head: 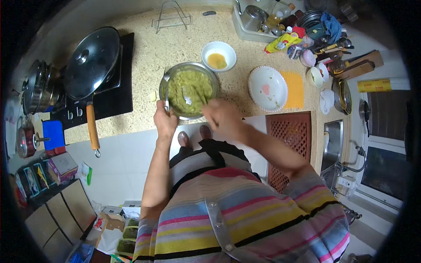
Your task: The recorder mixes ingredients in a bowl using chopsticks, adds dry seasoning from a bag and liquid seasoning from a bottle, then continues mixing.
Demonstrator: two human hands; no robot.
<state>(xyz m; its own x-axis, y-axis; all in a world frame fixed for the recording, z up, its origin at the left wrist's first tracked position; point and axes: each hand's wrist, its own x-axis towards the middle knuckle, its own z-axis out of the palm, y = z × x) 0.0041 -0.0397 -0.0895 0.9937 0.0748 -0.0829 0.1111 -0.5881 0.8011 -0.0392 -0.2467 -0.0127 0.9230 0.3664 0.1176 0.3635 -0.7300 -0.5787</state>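
A round metal bowl (215, 78) near the counter's front edge holds a thick green mash (189, 82). At its lower left rim, my left hand (165, 121) grips the edge together with the handle of a fork (166, 77), whose tines point away from me. My right hand (223, 116), blurred, is closed around a thin utensil (201, 95) that reaches into the mash; its kind is unclear. Just behind the metal bowl stands a small white bowl (230, 49) with yellow liquid in it. Farther right is a white dish (268, 80) with a pink mark and green bits.
A lidded wok (92, 62) sits on the black cooktop (126, 65) at left, its wooden handle (92, 126) jutting past the counter. A wire rack (171, 21) stands behind. At right are an orange cloth (294, 90), a crowded plastic bin (241, 31), small bowls and a sink (332, 141).
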